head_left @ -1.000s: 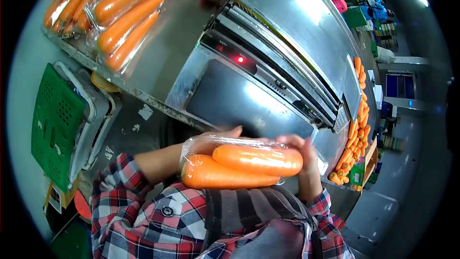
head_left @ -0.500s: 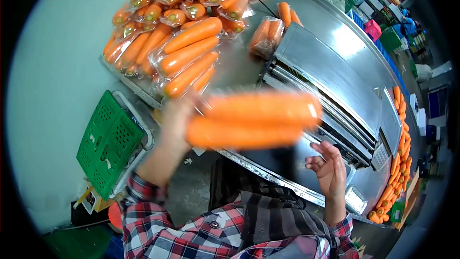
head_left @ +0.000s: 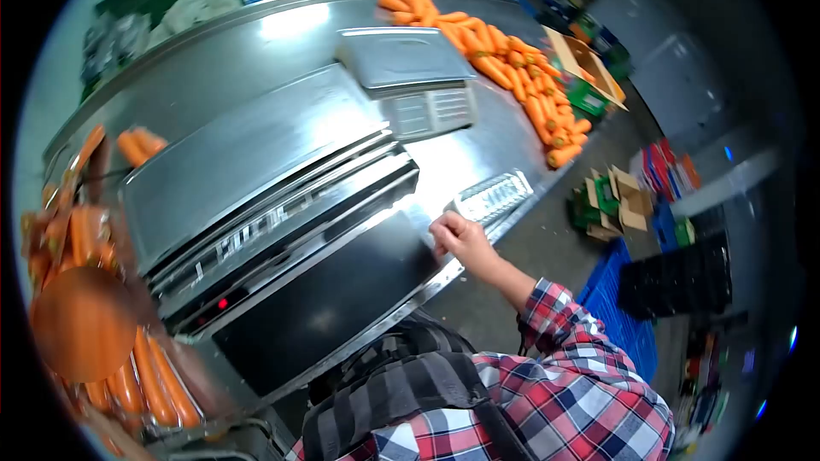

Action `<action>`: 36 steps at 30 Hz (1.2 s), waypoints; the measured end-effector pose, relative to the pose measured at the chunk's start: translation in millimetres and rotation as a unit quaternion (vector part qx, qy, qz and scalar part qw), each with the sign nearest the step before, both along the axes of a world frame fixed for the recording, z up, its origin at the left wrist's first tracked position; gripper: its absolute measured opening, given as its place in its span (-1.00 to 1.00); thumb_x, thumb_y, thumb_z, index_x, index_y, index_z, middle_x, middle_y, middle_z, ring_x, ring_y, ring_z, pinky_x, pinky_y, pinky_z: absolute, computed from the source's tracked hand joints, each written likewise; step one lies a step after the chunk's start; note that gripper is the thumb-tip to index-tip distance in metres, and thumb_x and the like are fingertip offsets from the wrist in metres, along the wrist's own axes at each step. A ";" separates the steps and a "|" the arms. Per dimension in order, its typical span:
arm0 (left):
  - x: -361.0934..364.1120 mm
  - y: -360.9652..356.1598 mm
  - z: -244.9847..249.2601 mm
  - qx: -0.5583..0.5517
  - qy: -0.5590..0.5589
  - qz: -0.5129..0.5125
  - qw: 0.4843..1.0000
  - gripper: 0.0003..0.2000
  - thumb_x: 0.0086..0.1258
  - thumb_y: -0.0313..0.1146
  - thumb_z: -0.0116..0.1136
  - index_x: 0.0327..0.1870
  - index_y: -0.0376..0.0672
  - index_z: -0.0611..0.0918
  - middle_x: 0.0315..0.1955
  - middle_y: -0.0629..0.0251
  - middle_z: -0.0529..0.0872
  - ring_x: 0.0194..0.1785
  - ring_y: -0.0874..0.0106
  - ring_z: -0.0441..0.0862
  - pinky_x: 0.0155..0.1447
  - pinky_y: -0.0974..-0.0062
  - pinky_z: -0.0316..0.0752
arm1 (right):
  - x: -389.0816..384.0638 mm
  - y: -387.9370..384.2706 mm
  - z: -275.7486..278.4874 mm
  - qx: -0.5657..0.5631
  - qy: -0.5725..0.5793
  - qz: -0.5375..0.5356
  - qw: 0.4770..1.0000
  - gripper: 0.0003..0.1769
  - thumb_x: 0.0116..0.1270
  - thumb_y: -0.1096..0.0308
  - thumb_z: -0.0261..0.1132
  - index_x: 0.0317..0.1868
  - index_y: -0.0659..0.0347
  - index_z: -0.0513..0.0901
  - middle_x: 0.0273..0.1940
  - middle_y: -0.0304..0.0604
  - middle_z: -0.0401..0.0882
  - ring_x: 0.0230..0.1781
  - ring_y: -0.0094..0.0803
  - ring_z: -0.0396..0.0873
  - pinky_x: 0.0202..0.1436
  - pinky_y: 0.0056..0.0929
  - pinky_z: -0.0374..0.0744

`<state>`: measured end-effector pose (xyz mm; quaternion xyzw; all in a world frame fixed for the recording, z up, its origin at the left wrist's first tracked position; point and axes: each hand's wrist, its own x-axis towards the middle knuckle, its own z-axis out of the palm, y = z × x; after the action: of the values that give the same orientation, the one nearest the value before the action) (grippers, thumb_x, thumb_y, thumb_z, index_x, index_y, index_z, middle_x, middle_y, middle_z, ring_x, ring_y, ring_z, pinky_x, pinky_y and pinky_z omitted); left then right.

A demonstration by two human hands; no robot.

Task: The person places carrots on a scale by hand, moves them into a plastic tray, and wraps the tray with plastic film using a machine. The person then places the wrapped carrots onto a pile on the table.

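Head view: the person is leaning over a wrapping machine (head_left: 248, 162), the landmark for every place below.
Left hand: showing only as a blurred part (head_left: 107, 434) off the machine's left end; whether it is gripping or letting go, I cannot tell.
Right hand: hovering (head_left: 461, 239) beside the machine's right end, fingers loosely curled, grasping nothing that shows, nearest to a shiny ridged tray (head_left: 493, 196).
Dark plate: lying (head_left: 329, 299) along the machine's near side, carrying nothing.
Blurred carrots: showing as an orange bundle (head_left: 85, 324) over the packs left of the machine; their wrap and any hold on them are hidden by the blur.
Wrapped carrots: lying in a crowded heap (head_left: 162, 376) just left of the machine.
Red light: glowing (head_left: 224, 304) on the machine's near panel.
Scale: standing (head_left: 406, 60) beyond the machine's right end.
Loose carrots: spreading (head_left: 512, 68) farther beyond that end.
Open carton: sitting (head_left: 581, 60) past the loose carrots.
Risk: the crowded, slick packs are likely inviting a slide if knocked; a stray sleeve or finger could be touching a possibly hot part of the machine.
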<state>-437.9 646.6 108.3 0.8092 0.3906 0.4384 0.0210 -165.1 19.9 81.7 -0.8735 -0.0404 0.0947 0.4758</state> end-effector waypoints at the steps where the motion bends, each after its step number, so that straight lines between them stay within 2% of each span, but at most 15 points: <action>1: 2.1 -7.1 -3.1 -0.046 -0.068 0.005 0.997 -0.67 0.52 -0.20 -0.15 -0.12 -0.31 0.55 -0.39 0.16 0.65 -0.35 0.37 0.61 -0.21 0.50 0.53 | 4.8 -25.2 -25.8 -0.058 -0.046 -0.016 0.997 -0.82 0.41 0.36 0.13 -0.24 0.34 0.52 -0.46 -0.23 0.56 -0.48 -0.56 0.54 -0.33 -0.57 0.54; 4: 19.1 -26.3 -1.3 -0.092 -0.147 -0.015 0.985 -0.68 0.51 -0.18 -0.14 -0.07 -0.29 0.54 -0.33 0.18 0.63 -0.29 0.39 0.59 -0.16 0.48 0.51 | 18.3 -105.3 -37.5 -0.344 -0.102 0.051 0.932 -0.72 0.28 0.49 0.13 0.01 0.32 0.52 -0.20 -0.05 0.62 -0.19 -0.20 0.60 -0.11 -0.34 0.56; 8: 73.1 -71.7 20.4 -0.169 -0.185 -0.103 0.963 -0.67 0.49 -0.17 -0.13 0.01 -0.25 0.51 -0.26 0.21 0.61 -0.21 0.42 0.56 -0.08 0.46 0.48 | 42.1 -201.1 -62.7 -0.533 -0.114 0.141 0.827 -0.64 0.19 0.51 0.09 0.03 0.26 0.53 -0.07 -0.01 0.56 -0.02 -0.07 0.51 0.04 -0.21 0.49; 11: 133.4 -116.8 42.3 -0.267 -0.202 -0.197 0.922 -0.65 0.48 -0.15 -0.12 0.06 -0.23 0.49 -0.20 0.23 0.59 -0.15 0.44 0.54 -0.02 0.44 0.46 | 51.9 -240.3 -68.1 -0.453 -0.161 0.210 0.851 -0.66 0.13 0.49 0.10 -0.04 0.21 0.54 -0.19 -0.05 0.54 -0.09 -0.10 0.50 0.00 -0.22 0.47; 14: 209.7 -204.5 48.1 -0.417 -0.171 -0.316 0.835 -0.63 0.47 -0.14 -0.11 0.12 -0.21 0.47 -0.15 0.25 0.56 -0.09 0.46 0.52 0.04 0.42 0.44 | 64.8 -255.9 -75.9 -0.402 -0.248 0.294 0.831 -0.79 0.12 0.41 0.11 -0.21 0.22 0.51 -0.32 -0.09 0.44 -0.24 -0.16 0.45 -0.14 -0.26 0.45; 15: 239.8 -252.5 36.4 -0.258 -0.184 -0.412 0.854 -0.67 0.52 -0.22 -0.21 0.06 -0.24 0.51 -0.28 0.32 0.56 -0.23 0.54 0.48 -0.09 0.52 0.41 | 67.1 -258.6 -79.8 -0.386 -0.242 0.313 0.833 -0.86 0.10 0.40 0.11 -0.30 0.20 0.48 -0.35 -0.11 0.42 -0.26 -0.19 0.44 -0.15 -0.27 0.44; 16: 262.0 -323.8 43.0 -0.253 -0.122 -0.437 0.855 -0.67 0.54 -0.21 -0.23 -0.02 -0.25 0.54 -0.37 0.32 0.59 -0.27 0.55 0.50 -0.10 0.54 0.43 | 71.6 -263.2 -79.4 -0.355 -0.252 0.328 0.839 -0.87 0.07 0.37 0.13 -0.35 0.19 0.45 -0.36 -0.11 0.40 -0.28 -0.20 0.42 -0.17 -0.29 0.43; 18: 302.4 -464.1 59.0 -0.375 -0.037 -0.531 0.759 -0.76 0.49 -0.28 -0.09 -0.20 -0.25 0.57 -0.47 0.30 0.63 -0.39 0.49 0.59 -0.22 0.59 0.49 | 82.1 -264.5 -58.1 -0.272 -0.285 0.357 0.847 -0.86 0.05 0.37 0.14 -0.36 0.21 0.43 -0.38 -0.10 0.37 -0.32 -0.18 0.40 -0.22 -0.28 0.40; 19: 314.0 -514.6 54.8 -0.475 0.001 -0.567 0.672 -0.81 0.43 -0.34 0.00 -0.17 -0.28 0.58 -0.48 0.30 0.65 -0.35 0.47 0.61 -0.17 0.57 0.50 | 89.4 -267.5 -49.9 -0.202 -0.309 0.386 0.845 -0.86 0.05 0.37 0.15 -0.38 0.22 0.41 -0.39 -0.09 0.35 -0.34 -0.17 0.40 -0.25 -0.27 0.39; 21: 334.0 -579.3 42.7 -0.372 0.242 -0.674 0.590 -0.70 0.21 -0.38 0.23 -0.05 -0.27 0.58 -0.19 0.16 0.66 -0.17 0.31 0.64 -0.04 0.42 0.50 | 93.1 -270.0 -41.6 -0.133 -0.335 0.406 0.840 -0.88 0.07 0.37 0.14 -0.39 0.19 0.40 -0.37 -0.10 0.36 -0.31 -0.19 0.41 -0.25 -0.26 0.40; 23: 346.3 -635.9 50.3 -0.166 0.282 -0.776 0.539 -0.66 0.12 -0.40 0.29 -0.05 -0.26 0.58 -0.18 0.14 0.65 -0.09 0.19 0.60 0.02 0.31 0.47 | 101.9 -272.4 -25.7 -0.109 -0.333 0.409 0.842 -0.90 0.08 0.36 0.14 -0.41 0.16 0.40 -0.40 -0.15 0.36 -0.34 -0.25 0.42 -0.26 -0.32 0.41; 26: 365.2 -681.5 42.2 -0.044 0.296 -0.779 0.551 -0.64 0.08 -0.43 0.27 -0.05 -0.24 0.58 -0.16 0.15 0.64 -0.08 0.13 0.57 0.06 0.24 0.43 | 135.0 -296.3 7.7 -0.132 -0.369 0.356 0.848 -0.91 0.08 0.36 0.14 -0.44 0.14 0.40 -0.43 -0.20 0.35 -0.35 -0.30 0.43 -0.25 -0.37 0.42; 30: 419.1 -707.9 13.6 0.009 0.260 -0.740 0.621 -0.66 0.03 -0.47 0.25 -0.10 -0.21 0.59 -0.21 0.21 0.62 -0.13 0.22 0.55 -0.02 0.23 0.40 | 179.1 -327.4 10.6 -0.141 -0.415 0.287 0.852 -0.92 0.04 0.38 0.16 -0.44 0.13 0.42 -0.43 -0.24 0.36 -0.37 -0.34 0.43 -0.26 -0.41 0.41; 33: 458.6 -726.9 -20.6 0.028 0.235 -0.734 0.636 -0.71 0.03 -0.48 0.25 -0.17 -0.19 0.59 -0.29 0.23 0.59 -0.17 0.21 0.53 -0.06 0.25 0.39 | 206.6 -346.7 -3.7 -0.151 -0.344 0.274 0.886 -0.81 0.10 0.35 0.22 -0.25 0.20 0.51 -0.30 -0.15 0.46 -0.23 -0.25 0.48 -0.11 -0.33 0.45; 36: 475.6 -732.0 -38.7 -0.016 0.281 -0.719 0.635 -0.75 0.07 -0.46 0.26 -0.19 -0.14 0.60 -0.26 0.23 0.59 -0.14 0.21 0.51 -0.05 0.26 0.39 | 227.4 -354.6 9.9 -0.046 -0.292 0.209 0.932 -0.60 0.20 0.32 0.25 0.03 0.29 0.48 -0.07 0.02 0.49 -0.01 -0.11 0.46 0.11 -0.23 0.42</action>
<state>37.7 -85.4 69.6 0.9178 -0.3206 0.0299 0.2323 62.3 -334.7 91.5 -0.8554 -0.3548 -0.0650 0.3717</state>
